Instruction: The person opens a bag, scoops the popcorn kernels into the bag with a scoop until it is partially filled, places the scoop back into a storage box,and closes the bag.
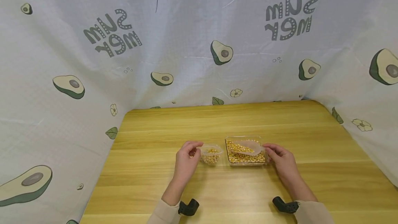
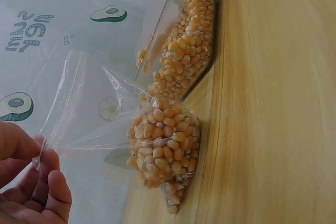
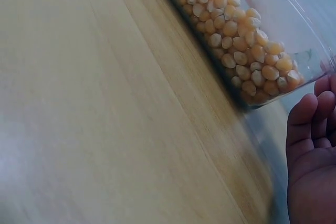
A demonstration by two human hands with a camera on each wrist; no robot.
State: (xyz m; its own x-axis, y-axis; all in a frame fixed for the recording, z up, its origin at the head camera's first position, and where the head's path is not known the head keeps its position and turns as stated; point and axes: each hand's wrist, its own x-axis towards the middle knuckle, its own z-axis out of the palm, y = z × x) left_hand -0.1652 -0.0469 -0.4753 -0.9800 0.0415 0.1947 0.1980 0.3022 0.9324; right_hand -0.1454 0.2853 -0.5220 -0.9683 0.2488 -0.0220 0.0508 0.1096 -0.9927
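1. Your left hand [image 1: 186, 157] pinches the rim of the clear bag [image 2: 157, 145] between thumb and fingers. The bag stands on the table [image 1: 248, 189], part-filled with corn kernels [image 1: 211, 156], just right of that hand.
2. Your right hand [image 1: 281, 158] curls on the handle end of the clear scoop [image 1: 245, 147]; exact grip is hard to tell.
3. The scoop lies across the clear tray [image 1: 246, 151], long axis left-right, bowl toward the bag.
4. Tray sits just right of the bag, close; right hand is nearer the tray.
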